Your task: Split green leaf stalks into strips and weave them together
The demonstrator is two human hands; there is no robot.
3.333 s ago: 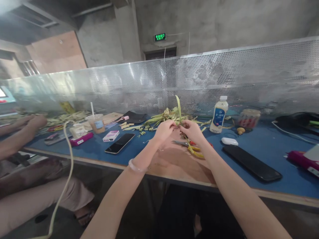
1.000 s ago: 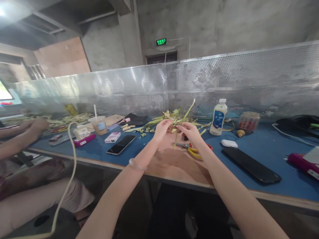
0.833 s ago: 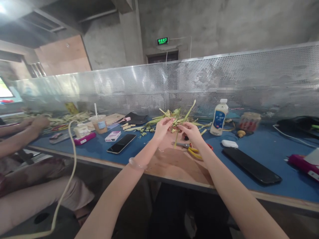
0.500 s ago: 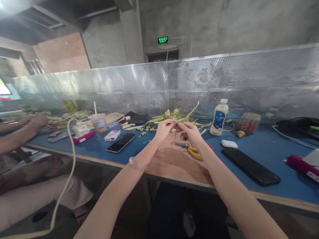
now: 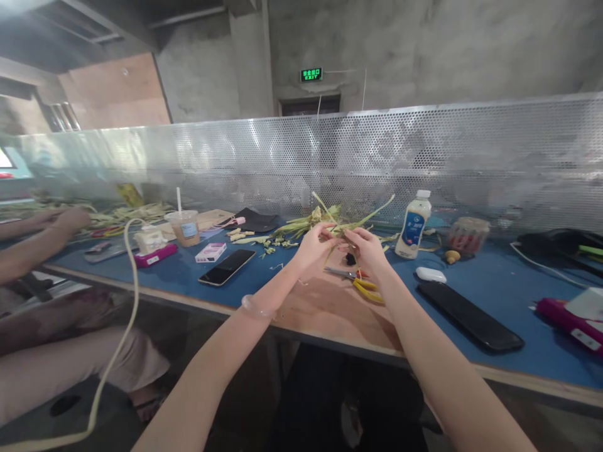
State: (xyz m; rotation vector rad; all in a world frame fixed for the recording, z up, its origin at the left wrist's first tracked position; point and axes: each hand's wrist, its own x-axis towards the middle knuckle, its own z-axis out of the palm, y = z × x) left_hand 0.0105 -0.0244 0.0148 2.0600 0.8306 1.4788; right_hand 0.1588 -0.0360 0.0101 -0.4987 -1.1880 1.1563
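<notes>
My left hand (image 5: 316, 246) and my right hand (image 5: 369, 248) meet above a brown board (image 5: 325, 307) on the table. Between them is a small piece of pale green plant strips (image 5: 372, 215), with long ends sticking up and out. My right hand pinches it with thumb and fingertips. The fingers of my left hand are curled round its left side, thumb and forefinger slightly apart at the tips. Just below my right hand lie scissors with yellow handles (image 5: 367, 290). Behind my hands is a heap of green plant strips (image 5: 308, 220).
A bottle (image 5: 414, 225), a jar (image 5: 467, 235), an earbud case (image 5: 430, 275) and a black phone (image 5: 471, 315) stand or lie to the right. Leftward are another phone (image 5: 227, 267), a small box (image 5: 211, 252) and a lidded cup (image 5: 183, 227). Another person's hands (image 5: 70, 220) work at far left.
My fingers have shifted on the strips, and my left fingertips have lifted and opened somewhat. One strip end now points up to the left. The strip hanging below my hands is less visible.
</notes>
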